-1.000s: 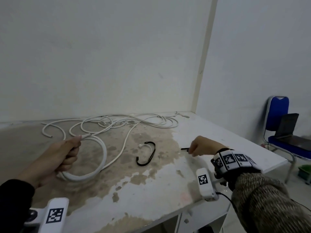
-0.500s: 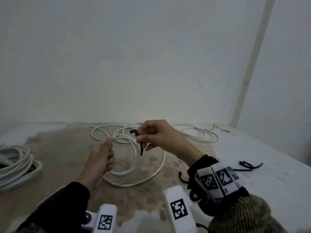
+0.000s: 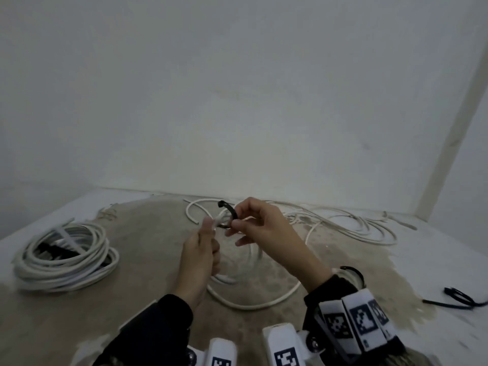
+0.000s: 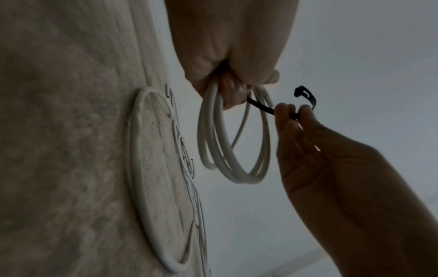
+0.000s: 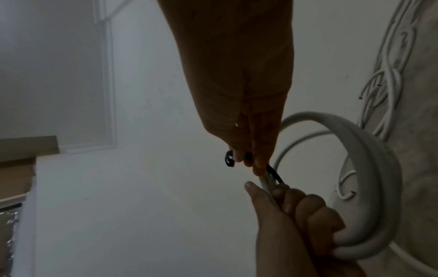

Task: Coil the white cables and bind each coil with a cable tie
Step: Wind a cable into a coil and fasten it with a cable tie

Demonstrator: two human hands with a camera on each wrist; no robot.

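Your left hand is gripping a small coil of smooth, round white cable, fingers curled tight around the bunched loops at its top, so the rest of the coil is hanging below your fist, clear of the table. Your right hand is pinching a thin black cable tie between thumb and fingertips just beside that fist — the strap is bending in a stiff arc, its square head curling up above your pinch, its tail running back against the cable at your left grip.

Beneath the coil, a loose length of the same white cable is curving over the rough, mottled brown patch of the tabletop. Beyond your hands, more slack cable is lying tangled towards the wall. Well off to the left of your grip, a larger bundle of white cable is lying in flat rings. Far to the right, another black tie is lying on the white part of the table.

Whether the tail is passing around the loops is hard to make out — your fingers are hiding it, and the head view is blurred there.
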